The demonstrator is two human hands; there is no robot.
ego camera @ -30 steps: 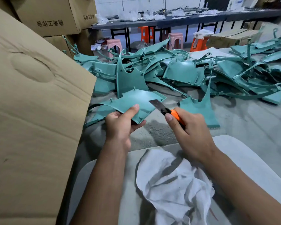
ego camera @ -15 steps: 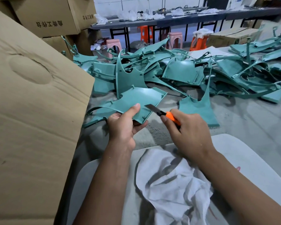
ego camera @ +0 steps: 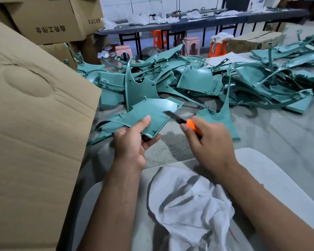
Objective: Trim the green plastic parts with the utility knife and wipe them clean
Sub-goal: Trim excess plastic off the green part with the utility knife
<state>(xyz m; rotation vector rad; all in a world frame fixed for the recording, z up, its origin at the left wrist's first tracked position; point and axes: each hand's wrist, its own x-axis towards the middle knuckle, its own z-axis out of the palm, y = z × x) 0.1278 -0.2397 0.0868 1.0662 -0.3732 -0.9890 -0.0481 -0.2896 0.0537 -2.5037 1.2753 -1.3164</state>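
Two hands, one blade, and not much room between them, so that's what I'd watch. Landmark is the green panel point(ego camera: 149, 115) being trimmed: the left hand point(ego camera: 132, 142) grips its near edge, thumb flat on top and fingers curled underneath, holding it up off the floor point(ego camera: 261, 142). The right hand point(ego camera: 208, 142) is wrapped around the orange utility knife point(ego camera: 185, 123), blade out, its tip lying over the panel's right-hand edge. Whether steel is actually touching plastic I can't tell, it's a bit blurred.

Biggest risk, I think: the blade points across the panel toward the left thumb. If it skates off a burr or the flash gives way suddenly, the cut could carry straight to that thumb. The panel is only held at one end, so it could also flex or twist under pressure and throw the blade off line, gouging the face instead of shaving the edge.

Second thing: the right forefinger sits far forward on the handle, close to the blade. A slip forward there wouldn't be fun.

The white rag point(ego camera: 188, 205) lies on the lap, on the near side of the panel, right under both forearms, so a dropped knife lands on legs. Beyond the panel is the heap of green parts point(ego camera: 198, 82), and the big cardboard box point(ego camera: 34, 115) crowds its left side, which leaves the left elbow little room to pull away.
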